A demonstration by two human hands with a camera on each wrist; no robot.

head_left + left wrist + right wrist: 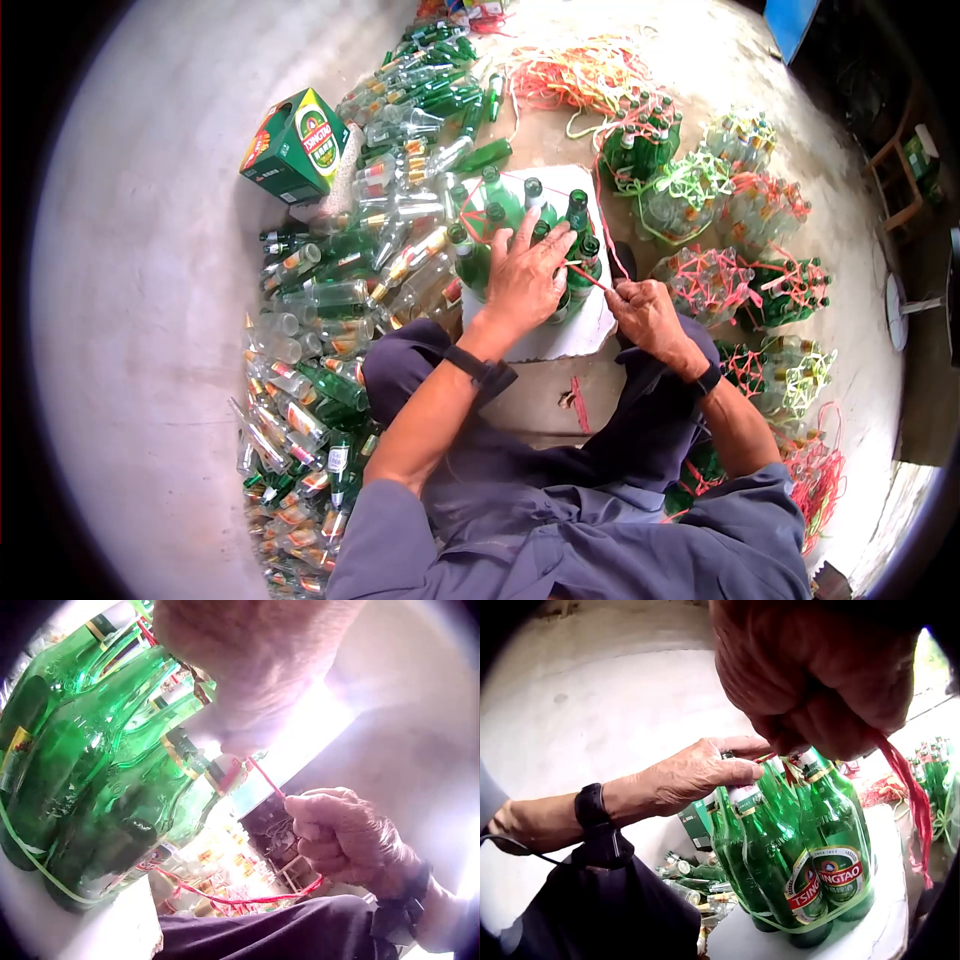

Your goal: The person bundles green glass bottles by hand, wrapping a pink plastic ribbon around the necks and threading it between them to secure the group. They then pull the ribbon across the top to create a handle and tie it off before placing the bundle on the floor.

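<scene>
Head: green bottles (472, 263) are seen under the outspread left hand (525, 285); red string (588, 277) is gripped by the right hand (650, 318), beside them. Left wrist: string is stretched from bottle necks (216, 776). Right wrist: bottles are ringed by green band (802, 930).

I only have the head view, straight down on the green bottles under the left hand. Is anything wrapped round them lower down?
Observer: Yes. The right wrist view shows a pale green band running round the lower part of the green bottles, just above their bases.

Operator: Good. From above I mostly get the back of the right hand. How are its fingers set on the red strip?

Observer: The left wrist view shows the fingers curled in toward the palm, with the red strip coming out straight at their upper end.
</scene>
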